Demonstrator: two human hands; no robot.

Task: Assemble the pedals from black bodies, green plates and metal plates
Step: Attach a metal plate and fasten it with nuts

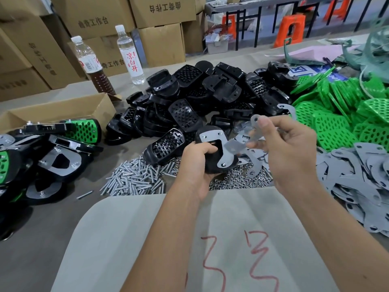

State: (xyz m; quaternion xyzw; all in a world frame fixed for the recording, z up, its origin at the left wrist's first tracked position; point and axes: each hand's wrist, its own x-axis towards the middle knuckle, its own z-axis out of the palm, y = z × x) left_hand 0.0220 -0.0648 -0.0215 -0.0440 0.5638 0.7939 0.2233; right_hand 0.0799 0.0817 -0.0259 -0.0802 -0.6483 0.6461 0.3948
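My left hand grips a black pedal body with a grey metal plate lying on its face, bolt ends poking through the plate's holes. Just to its right, my right hand pinches several loose metal plates between thumb and fingers, slightly blurred. Behind the hands lies a heap of black bodies. Green perforated plates are piled at the right. More grey metal plates spread over the table's right side.
Bolts and nuts lie in piles below my hands. Finished pedals are stacked at the left, in front of an open carton. Two bottles and cardboard boxes stand behind. A sheet with red marks covers the near table.
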